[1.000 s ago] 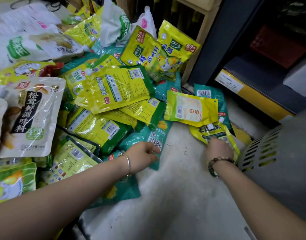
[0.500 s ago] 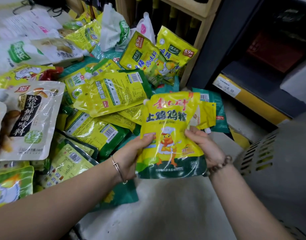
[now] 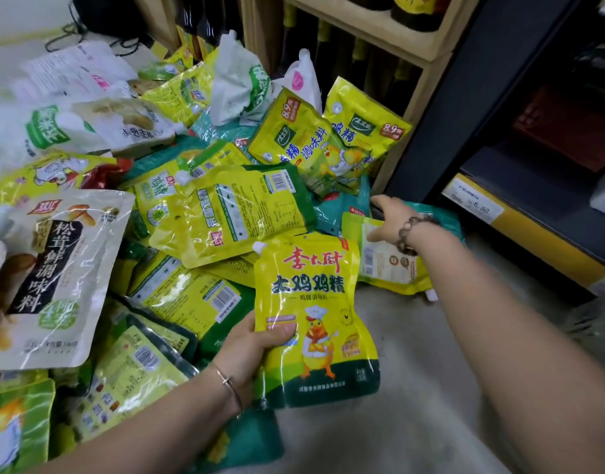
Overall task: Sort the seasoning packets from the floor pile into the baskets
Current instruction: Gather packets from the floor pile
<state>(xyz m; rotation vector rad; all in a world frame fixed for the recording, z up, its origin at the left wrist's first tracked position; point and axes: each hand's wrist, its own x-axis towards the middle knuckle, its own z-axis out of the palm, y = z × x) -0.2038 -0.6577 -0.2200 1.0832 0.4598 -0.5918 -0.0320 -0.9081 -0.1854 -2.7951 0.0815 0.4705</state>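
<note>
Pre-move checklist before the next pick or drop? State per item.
1. Left hand grip on the chicken packet: ok, thumb across its front, packet held upright off the floor.
2. Held packet's front readable for sorting: ok, it faces the camera.
3. Right hand free: ok, fingers spread, holding nothing.
4. Next pick reachable: ok, the yellow packet lies at the pile's edge directly under the right hand, with nothing on its visible part.
5. Right hand touching that packet: cannot tell.
6. Basket located: cannot tell, only a blurred grey shape at the right edge.
</note>
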